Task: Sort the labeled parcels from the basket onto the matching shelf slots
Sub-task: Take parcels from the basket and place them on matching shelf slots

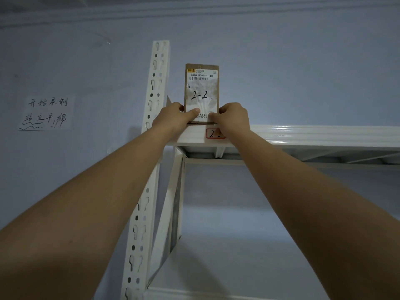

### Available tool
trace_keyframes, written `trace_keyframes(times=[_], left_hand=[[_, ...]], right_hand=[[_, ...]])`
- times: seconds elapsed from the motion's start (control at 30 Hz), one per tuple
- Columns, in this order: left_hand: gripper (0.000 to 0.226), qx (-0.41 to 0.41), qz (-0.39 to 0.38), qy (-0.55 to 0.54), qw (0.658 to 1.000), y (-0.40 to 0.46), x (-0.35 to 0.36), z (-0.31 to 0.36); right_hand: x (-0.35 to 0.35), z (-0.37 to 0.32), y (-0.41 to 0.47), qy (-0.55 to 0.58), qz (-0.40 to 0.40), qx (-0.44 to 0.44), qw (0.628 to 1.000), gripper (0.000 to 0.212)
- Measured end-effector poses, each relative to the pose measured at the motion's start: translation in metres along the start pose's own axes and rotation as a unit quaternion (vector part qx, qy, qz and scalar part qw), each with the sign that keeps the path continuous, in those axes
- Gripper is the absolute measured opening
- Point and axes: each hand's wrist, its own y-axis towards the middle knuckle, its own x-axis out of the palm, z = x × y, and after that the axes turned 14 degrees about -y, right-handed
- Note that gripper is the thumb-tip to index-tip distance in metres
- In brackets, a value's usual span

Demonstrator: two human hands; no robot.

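Now both hands grip a parcel [201, 92] marked "2-2", upright on the shelf [303, 135] edge. Left hand [173, 118] pinches its 7 o'clock corner, right hand [233, 118] its 5 o'clock corner, fingers curled.

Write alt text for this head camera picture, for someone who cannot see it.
Two bare hands, left hand and right hand, hold a brown parcel marked 2-2 upright on a white shelf, just above a red-edged slot label partly hidden by the right hand. A handwritten note hangs on the wall.

I see open air above the top shelf [324, 135] to the right of the upright parcel [201, 92]. The slotted post [154, 87] stands close on its left. The bay below the shelf is open.
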Motion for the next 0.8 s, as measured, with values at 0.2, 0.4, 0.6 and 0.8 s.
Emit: trace_keyframes(times=[0.2, 0.4, 0.6, 0.8], left_hand=[[0.042, -0.006, -0.004, 0.058, 0.998, -0.002, 0.003, 0.003], [0.041, 0.001, 0.002, 0.067, 0.998, -0.006, 0.003, 0.003], [0.037, 0.011, 0.009, 0.04, 0.999, -0.007, 0.002, 0.001], [0.038, 0.008, 0.038, -0.001, 0.999, -0.009, 0.003, -0.004]], right_hand=[[-0.001, 0.001, -0.003, -0.053, 0.003, -0.01, 0.999, 0.022], [-0.003, 0.0, -0.01, -0.059, 0.013, -0.015, 0.998, 0.022], [-0.003, -0.003, -0.019, -0.055, 0.036, 0.001, 0.998, 0.022], [-0.001, -0.006, -0.028, -0.062, 0.052, 0.001, 0.997, 0.026]])
